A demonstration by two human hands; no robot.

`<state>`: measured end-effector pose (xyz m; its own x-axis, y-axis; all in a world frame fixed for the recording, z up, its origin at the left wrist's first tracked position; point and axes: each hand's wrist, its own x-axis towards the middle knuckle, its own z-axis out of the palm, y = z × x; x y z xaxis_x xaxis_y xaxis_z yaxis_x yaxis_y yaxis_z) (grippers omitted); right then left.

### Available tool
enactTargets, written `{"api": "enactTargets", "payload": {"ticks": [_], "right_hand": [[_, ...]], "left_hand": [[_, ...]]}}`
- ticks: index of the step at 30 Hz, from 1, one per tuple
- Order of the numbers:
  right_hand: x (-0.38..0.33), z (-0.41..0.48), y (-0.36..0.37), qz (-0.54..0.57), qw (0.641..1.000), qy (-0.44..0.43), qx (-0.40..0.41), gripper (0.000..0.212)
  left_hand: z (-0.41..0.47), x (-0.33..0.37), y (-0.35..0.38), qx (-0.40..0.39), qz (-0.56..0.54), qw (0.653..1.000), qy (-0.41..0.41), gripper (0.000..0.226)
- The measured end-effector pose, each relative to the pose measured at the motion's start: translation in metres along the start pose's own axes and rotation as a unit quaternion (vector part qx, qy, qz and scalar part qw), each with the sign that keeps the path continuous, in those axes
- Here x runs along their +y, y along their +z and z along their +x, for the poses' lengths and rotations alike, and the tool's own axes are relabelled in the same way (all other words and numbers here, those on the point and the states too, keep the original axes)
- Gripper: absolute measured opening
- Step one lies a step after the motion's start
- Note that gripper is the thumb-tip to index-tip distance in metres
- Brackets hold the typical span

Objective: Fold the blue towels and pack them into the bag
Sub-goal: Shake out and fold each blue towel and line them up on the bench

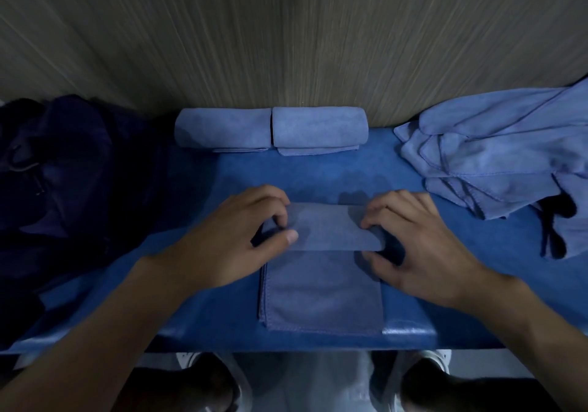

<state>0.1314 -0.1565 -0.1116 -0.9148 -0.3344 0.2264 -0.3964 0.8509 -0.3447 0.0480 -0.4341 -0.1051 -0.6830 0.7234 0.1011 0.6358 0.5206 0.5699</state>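
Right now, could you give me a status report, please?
Left hand, right hand pinch towel at folded end. Two rolled towels at wall, loose pile right. Bag left, nothing blocking.

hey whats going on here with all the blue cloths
A person is folding blue towels on a blue-covered table. The left hand and right hand grip the far end of a narrow folded towel, turned over onto the rest. Two finished towels lie side by side against the wall. A pile of unfolded towels waits at the right; the dark bag sits left, contents unseen.
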Motion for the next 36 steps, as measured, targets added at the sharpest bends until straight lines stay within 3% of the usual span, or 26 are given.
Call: {"api": "enactTargets", "payload": {"ticks": [7,10,14,16,19,24,28,36], "right_hand": [[-0.002,0.0,0.004,0.032,0.999,0.017,0.033,0.027],[-0.001,0.001,0.01,0.077,0.993,0.075,0.038,0.031],[0.0,0.005,0.009,0.095,0.98,0.166,-0.043,0.039],[0.0,0.008,0.004,0.115,0.971,0.191,-0.088,0.055],[0.0,0.014,-0.004,0.141,0.957,0.216,-0.135,0.075],[0.006,0.027,0.003,0.153,0.973,0.171,-0.015,0.046],[0.009,0.036,0.007,0.03,0.987,0.124,0.094,0.041],[-0.002,0.014,-0.001,-0.008,0.999,0.046,0.021,0.038]], "left_hand": [[0.004,0.002,0.004,0.002,0.004,1.0,-0.008,0.01],[0.004,0.003,0.003,-0.018,-0.015,0.999,-0.032,0.019],[0.003,0.001,0.002,-0.064,0.001,0.994,-0.091,0.046],[0.005,0.001,0.001,-0.079,0.009,0.991,-0.108,0.056],[0.01,0.004,-0.002,-0.081,-0.045,0.985,-0.143,0.054],[0.023,0.001,0.0,0.003,-0.064,0.99,-0.129,0.042],[0.033,0.003,0.001,0.083,-0.016,0.994,-0.07,0.04],[0.011,0.016,0.004,0.005,-0.094,0.995,-0.027,0.034]]}}
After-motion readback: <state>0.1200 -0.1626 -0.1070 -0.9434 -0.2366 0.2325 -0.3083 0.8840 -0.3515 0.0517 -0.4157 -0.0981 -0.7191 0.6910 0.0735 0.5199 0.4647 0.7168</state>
